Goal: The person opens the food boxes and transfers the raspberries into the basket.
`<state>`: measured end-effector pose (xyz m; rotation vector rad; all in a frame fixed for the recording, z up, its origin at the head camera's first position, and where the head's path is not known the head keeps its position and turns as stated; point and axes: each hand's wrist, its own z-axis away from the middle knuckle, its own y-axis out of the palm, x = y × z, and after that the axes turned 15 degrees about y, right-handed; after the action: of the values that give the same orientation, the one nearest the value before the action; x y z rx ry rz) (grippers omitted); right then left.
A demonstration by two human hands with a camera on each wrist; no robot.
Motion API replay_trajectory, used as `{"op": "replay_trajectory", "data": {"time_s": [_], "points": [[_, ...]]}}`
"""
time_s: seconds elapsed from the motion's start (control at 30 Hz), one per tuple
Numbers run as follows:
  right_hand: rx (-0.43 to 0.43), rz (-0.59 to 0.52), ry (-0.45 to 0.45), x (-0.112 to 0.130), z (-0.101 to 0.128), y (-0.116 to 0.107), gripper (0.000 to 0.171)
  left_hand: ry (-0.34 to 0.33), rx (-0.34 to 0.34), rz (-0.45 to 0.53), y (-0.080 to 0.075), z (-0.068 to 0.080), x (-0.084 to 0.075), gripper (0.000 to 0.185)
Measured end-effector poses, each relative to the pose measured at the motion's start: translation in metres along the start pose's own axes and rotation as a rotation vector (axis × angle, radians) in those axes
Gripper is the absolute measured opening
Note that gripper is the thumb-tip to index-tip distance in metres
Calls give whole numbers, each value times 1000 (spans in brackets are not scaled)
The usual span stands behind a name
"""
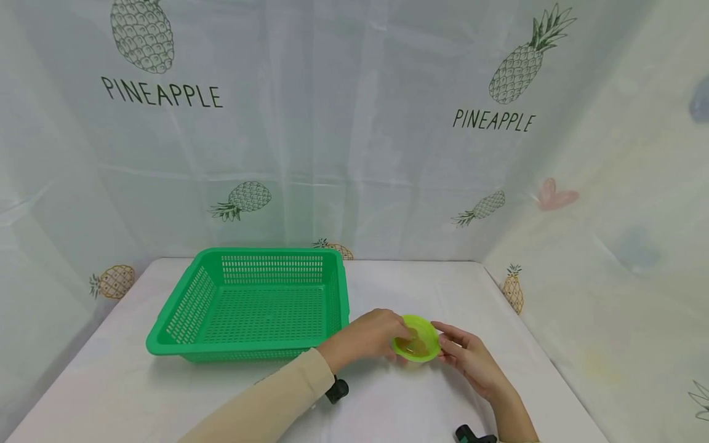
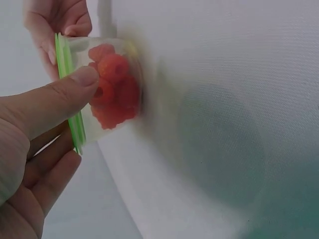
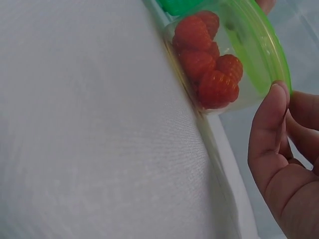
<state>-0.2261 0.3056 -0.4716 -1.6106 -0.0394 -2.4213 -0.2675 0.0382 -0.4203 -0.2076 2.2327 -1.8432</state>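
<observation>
A person's two hands meet around a small clear cup (image 1: 416, 339) with a green lid (image 1: 419, 326), standing on the white-covered desk (image 1: 388, 406) just right of a green slotted basket (image 1: 252, 304). The left wrist view shows the cup filled with red raspberries (image 2: 113, 89); the right wrist view shows the same berries pressed against its clear wall.

The left hand (image 1: 368, 337) grasps the cup: its thumb (image 2: 75, 87) lies across the clear wall by the lid's rim, with the other fingers curled beneath. The right hand (image 1: 468, 357) touches the opposite side, its thumb tip (image 3: 274, 99) against the lid's edge and the fingers loosely bent behind it; whether that grip truly clamps the lid cannot be told.

The basket, just beyond the left hand, appears to hold nothing, though its near wall hides part of the floor. From the head view the berries are only a dull blur through the lid. Both forearms are cut off by the lower frame edge, as are two black wrist mounts (image 1: 336, 390).

The cup sits toward the desk's near right quarter, with bare cloth to the right of the right hand up to a pineapple-printed curtain (image 1: 354, 123) that closes the back and sides.
</observation>
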Motion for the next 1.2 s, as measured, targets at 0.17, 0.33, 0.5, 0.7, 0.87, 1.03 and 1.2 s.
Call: {"op": "replay_trajectory", "data": {"time_s": [0.17,0.33,0.5,0.7,0.87,1.03,1.2], "points": [[19,-10,-5,-1,-1,0,60,14,3,-51,0,1,-1,37],[20,-14,-2,-1,-1,0,60,15,-4,-81,0,1,-1,37],[15,-7,-1,0,-1,0,60,-2,-1,-67,2,-1,1,38],[6,-9,5,1,0,1,59,-2,28,-60,0,-3,1,38],[7,-7,-7,1,1,0,59,5,35,-58,0,-3,2,37],[14,7,-23,0,0,0,60,14,17,-53,1,-1,3,36],[-7,31,-25,3,-1,1,57,23,7,-64,0,0,4,36]]}}
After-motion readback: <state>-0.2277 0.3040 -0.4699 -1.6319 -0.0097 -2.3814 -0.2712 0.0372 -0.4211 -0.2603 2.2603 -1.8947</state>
